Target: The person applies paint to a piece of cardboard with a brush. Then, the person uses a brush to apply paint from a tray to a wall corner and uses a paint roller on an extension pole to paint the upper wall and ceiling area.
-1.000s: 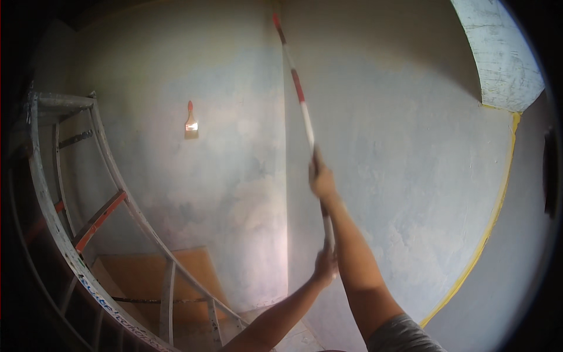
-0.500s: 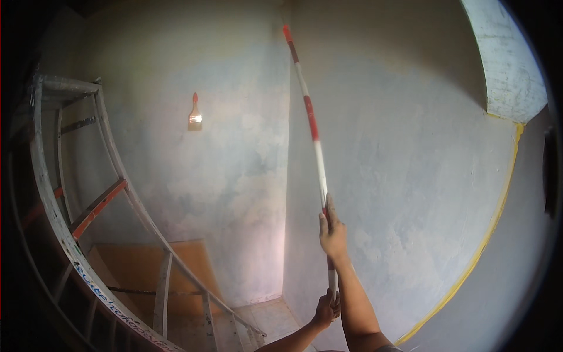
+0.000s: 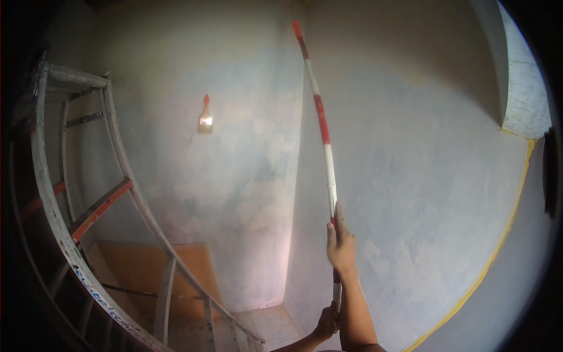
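A long pole (image 3: 329,161) with red and white bands stands in front of me, leaning slightly left toward its top. My right hand (image 3: 341,249) grips it at about waist-to-chest height in the picture, thumb on one side and fingers stretched along the other. Lower down, my left hand (image 3: 327,321) is closed around the pole near its bottom, partly hidden by my right forearm. The bright red top end (image 3: 297,28) reaches up close to the wall corner; whatever is fixed above it is too dim to make out.
On the left stands a paint-spattered ladder (image 3: 120,155) with a red rung. A flat paintbrush (image 3: 205,120) with a red handle tip shows against the patchy wall (image 3: 246,193). A brown board (image 3: 190,258) leans low behind the ladder. Yellow edging (image 3: 498,249) borders the right wall.
The view has shifted a little, so the wall, ladder and brush sit farther right. Both hands appear slightly lower and keep their hold on the pole.
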Tool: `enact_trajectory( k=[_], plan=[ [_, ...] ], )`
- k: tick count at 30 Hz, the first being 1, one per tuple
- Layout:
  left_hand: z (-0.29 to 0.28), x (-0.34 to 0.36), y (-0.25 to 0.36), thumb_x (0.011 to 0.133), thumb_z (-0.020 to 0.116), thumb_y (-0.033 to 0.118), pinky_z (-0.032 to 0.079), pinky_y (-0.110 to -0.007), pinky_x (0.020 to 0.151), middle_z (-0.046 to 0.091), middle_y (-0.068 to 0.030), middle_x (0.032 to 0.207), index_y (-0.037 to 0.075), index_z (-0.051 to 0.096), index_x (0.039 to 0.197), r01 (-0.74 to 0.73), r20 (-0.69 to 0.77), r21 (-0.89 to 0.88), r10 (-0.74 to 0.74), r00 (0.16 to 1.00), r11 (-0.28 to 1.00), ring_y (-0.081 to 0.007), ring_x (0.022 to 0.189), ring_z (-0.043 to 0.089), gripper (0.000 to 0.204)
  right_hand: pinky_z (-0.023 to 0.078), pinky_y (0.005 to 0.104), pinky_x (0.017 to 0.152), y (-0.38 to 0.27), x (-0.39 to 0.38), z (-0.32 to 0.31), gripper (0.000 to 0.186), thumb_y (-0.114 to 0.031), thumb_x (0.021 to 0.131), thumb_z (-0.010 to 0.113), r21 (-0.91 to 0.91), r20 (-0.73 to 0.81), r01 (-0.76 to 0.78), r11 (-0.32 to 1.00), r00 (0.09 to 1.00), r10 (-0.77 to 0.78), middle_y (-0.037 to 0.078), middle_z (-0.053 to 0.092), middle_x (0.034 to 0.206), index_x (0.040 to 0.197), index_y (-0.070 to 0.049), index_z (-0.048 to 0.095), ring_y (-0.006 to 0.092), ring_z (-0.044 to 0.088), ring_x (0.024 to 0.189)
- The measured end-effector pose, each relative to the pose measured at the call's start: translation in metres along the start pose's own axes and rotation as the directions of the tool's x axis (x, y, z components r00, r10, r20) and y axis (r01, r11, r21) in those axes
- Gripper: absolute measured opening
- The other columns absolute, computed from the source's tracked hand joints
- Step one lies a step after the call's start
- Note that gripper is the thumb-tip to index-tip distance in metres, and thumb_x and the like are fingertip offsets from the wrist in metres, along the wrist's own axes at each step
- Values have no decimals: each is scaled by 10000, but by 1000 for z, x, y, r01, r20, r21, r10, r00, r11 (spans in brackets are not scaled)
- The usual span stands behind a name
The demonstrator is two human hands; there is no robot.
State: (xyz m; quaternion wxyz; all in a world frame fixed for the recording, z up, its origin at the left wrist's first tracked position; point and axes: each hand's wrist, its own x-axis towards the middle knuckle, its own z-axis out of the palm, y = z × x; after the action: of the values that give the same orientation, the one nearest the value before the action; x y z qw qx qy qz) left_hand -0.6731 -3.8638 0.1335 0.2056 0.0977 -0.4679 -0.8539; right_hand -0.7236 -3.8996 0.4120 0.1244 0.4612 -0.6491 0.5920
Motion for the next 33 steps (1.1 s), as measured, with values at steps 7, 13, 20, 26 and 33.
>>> enact_trajectory(
  k=[7, 13, 20, 26, 33],
  plan=[
    [17, 33, 89, 1065, 295, 653, 269, -277, 335, 397, 38, 509, 159, 484, 700, -256, -98, 101, 266, 959, 961, -106, 357, 340, 642, 560, 414, 894, -10, 83, 29, 555, -92, 1029, 524, -2, -43, 188, 982, 981, -188, 328, 687, 1106, 1567, -73, 387, 437, 705, 1032],
    [13, 0, 82, 1073, 300, 631, 299, -267, 320, 452, 27, 519, 163, 537, 771, -127, 42, -118, 133, 990, 985, -104, 354, 404, 605, 572, 440, 848, -4, 60, 40, 582, -64, 1017, 528, -3, -69, 266, 964, 962, -266, 330, 686, 1081, 1575, -80, 366, 458, 696, 974],
    [45, 79, 151, 1069, 333, 623, 297, -267, 314, 484, 28, 546, 166, 562, 842, -237, -12, -127, 237, 971, 963, -100, 354, 411, 560, 540, 445, 983, -32, 156, 27, 559, -78, 1017, 531, -15, -71, 254, 967, 964, -254, 334, 648, 1223, 1559, -69, 396, 466, 640, 1160],
    [35, 17, 109, 1053, 356, 649, 276, -279, 319, 465, 19, 538, 154, 558, 822, -106, 85, -117, 116, 990, 987, -106, 358, 389, 582, 581, 471, 819, 10, 90, 34, 577, -76, 1007, 532, -93, -136, 415, 905, 895, -424, 361, 663, 1068, 1563, -72, 380, 492, 675, 979],
    [74, 52, 176, 1037, 367, 679, 271, -297, 301, 428, 18, 488, 160, 540, 815, -273, 86, -117, 284, 955, 955, -127, 313, 358, 590, 571, 488, 885, -23, 164, 22, 617, -66, 994, 558, -109, -142, 442, 890, 879, -454, 348, 676, 1072, 1579, -94, 362, 492, 680, 991]
  ],
)
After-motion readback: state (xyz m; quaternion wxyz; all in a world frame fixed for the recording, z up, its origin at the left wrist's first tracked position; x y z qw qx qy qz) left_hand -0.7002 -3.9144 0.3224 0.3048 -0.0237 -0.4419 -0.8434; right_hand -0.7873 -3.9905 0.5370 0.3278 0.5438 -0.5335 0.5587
